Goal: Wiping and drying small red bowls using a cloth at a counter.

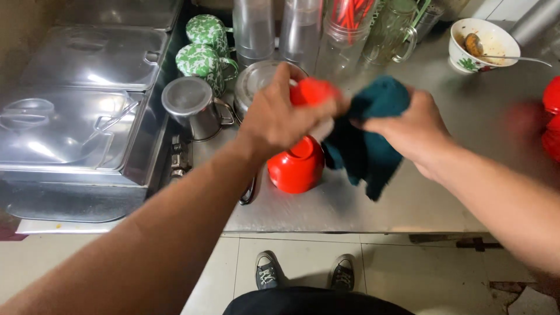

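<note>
Two red bowls concern you: your left hand (280, 119) grips one (313, 92) mid-frame, your right hand (411, 125) clenches the teal cloth (367, 146), and a hard wipe could topple the upturned bowl (296, 166) below.

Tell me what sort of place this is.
Probably a food stall or small eatery's drinks counter: a steel counter, lidded steel food trays, stacked tumblers and a used bowl.
</note>
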